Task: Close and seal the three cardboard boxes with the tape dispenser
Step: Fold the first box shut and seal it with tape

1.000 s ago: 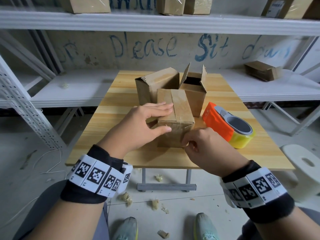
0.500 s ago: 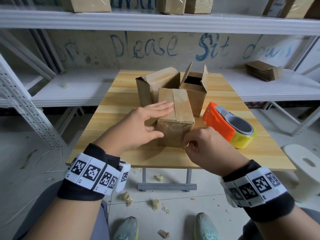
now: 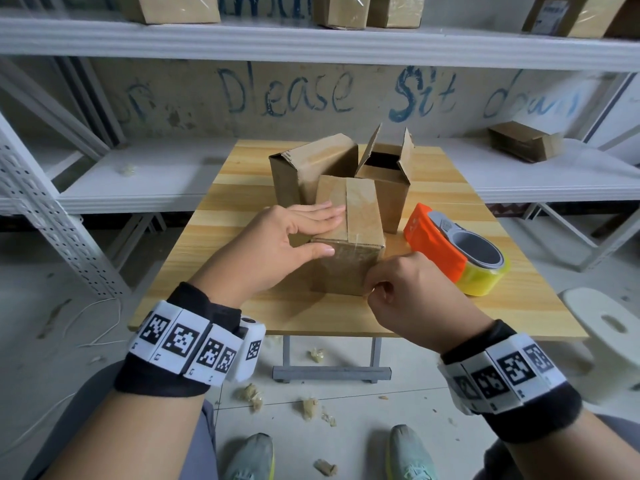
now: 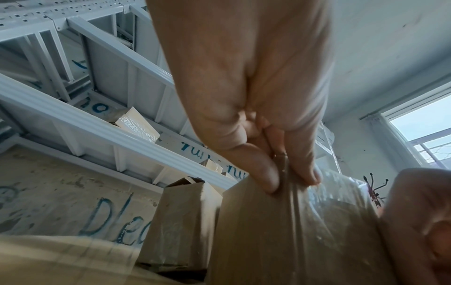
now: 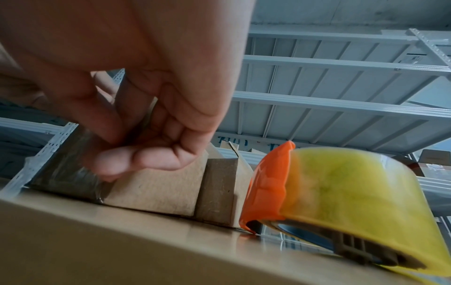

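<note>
Near box sits at worktop centre-front, flaps closed, clear tape strip running down the top and over the front face. L hand: fingers straight, flat on box top at its 9 o'clock edge, thumb pressed on the front face; steadying, not gripping. R hand at the box's lower front corner, approx 5 o'clock: fingers curled, tips against the tape end on the front face. Wrist cam shows thumb + forefinger close together there; can't tell if they pinch the tape or just press it.

2nd box behind at 11 o'clock, touching near box, top folded over, no tape visible. 3rd box at 1 o'clock, upright, flaps open. Tape dispenser, orange body w/ yellow roll, lying on worktop at 3 o'clock, just beside near box, no hand on it.
</note>
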Demonstrator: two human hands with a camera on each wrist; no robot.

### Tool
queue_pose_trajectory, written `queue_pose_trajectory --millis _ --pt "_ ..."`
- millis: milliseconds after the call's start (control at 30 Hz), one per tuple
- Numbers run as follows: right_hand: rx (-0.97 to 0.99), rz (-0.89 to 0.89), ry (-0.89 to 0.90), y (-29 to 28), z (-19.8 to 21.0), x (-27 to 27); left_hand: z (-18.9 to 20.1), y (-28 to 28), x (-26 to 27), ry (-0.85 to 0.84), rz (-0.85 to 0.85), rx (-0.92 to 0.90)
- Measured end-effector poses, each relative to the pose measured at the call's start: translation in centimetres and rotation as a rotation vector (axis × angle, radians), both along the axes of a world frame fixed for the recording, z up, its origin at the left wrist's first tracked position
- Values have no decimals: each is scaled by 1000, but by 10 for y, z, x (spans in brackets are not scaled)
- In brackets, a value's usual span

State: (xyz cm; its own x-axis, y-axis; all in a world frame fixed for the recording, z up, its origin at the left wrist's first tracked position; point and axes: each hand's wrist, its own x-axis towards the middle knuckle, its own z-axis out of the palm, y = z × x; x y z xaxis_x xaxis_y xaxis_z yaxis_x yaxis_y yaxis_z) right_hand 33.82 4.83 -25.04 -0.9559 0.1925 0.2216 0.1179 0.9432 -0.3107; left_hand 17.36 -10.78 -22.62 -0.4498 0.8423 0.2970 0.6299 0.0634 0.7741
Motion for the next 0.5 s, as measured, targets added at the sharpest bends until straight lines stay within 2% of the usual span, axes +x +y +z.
queue_pose_trajectory --millis 200,367,500 --pt "-7 23 3 1 2 2 1 -1 -1 -39 -29 -5" --pt "37 48 25 -2 3 3 1 -1 3 50 72 41" --pt "64 49 17 -5 0 3 2 1 5 57 77 67"
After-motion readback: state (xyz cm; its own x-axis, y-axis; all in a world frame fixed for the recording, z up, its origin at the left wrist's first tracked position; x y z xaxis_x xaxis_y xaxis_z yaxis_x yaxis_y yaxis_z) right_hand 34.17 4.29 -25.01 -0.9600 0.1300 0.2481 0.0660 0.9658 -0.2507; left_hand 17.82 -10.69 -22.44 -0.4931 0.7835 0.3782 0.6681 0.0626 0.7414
